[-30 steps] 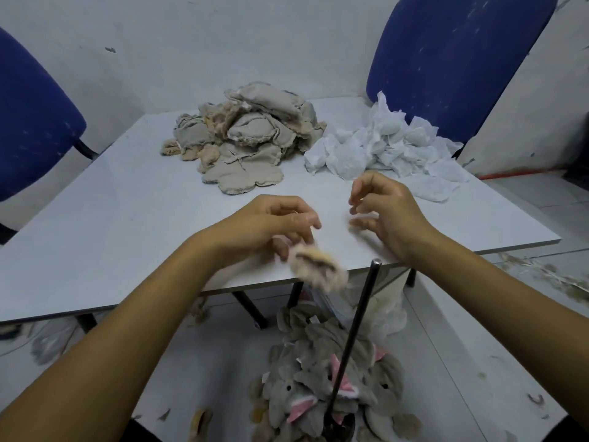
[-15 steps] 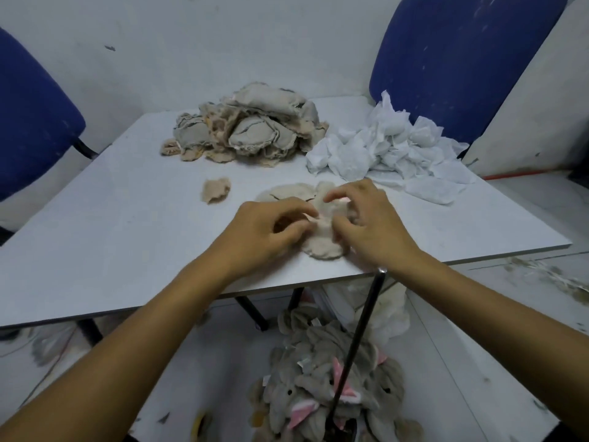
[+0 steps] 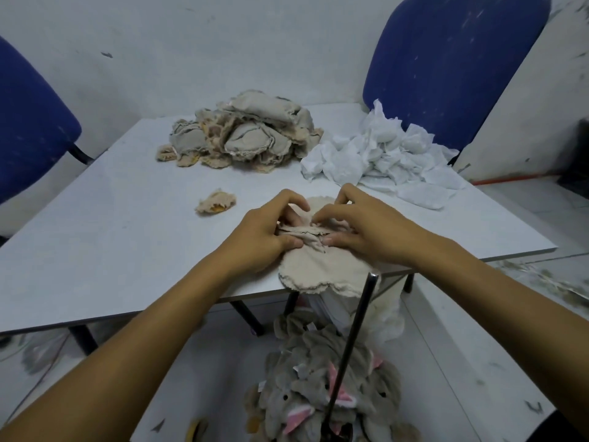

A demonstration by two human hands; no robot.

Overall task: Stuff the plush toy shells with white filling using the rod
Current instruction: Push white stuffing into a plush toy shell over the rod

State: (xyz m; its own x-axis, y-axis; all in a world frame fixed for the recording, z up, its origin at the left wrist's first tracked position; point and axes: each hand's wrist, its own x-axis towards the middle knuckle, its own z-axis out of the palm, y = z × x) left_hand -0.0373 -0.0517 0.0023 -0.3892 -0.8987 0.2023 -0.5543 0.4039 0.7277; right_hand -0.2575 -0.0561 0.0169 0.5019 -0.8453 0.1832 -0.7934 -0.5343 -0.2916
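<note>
A flat beige plush shell (image 3: 322,269) lies at the table's near edge, part of it hanging over. My left hand (image 3: 267,231) and my right hand (image 3: 360,224) both pinch the fabric at its open seam, fingers curled into the cloth. A dark metal rod (image 3: 353,339) stands upright just below the table edge, rising from the floor. A heap of empty beige shells (image 3: 245,135) sits at the back of the table. White filling (image 3: 382,154) is piled at the back right.
A small beige scrap (image 3: 216,202) lies left of my hands on the white table (image 3: 111,224). Grey plush toys with pink ears (image 3: 322,390) are heaped on the floor around the rod. Blue chairs stand at the left (image 3: 28,129) and back right (image 3: 446,59).
A second ago my hands held a small fuzzy piece in the air. Since then a shell has come to the near edge, and both hands now grip its seam, pulled closer to me.
</note>
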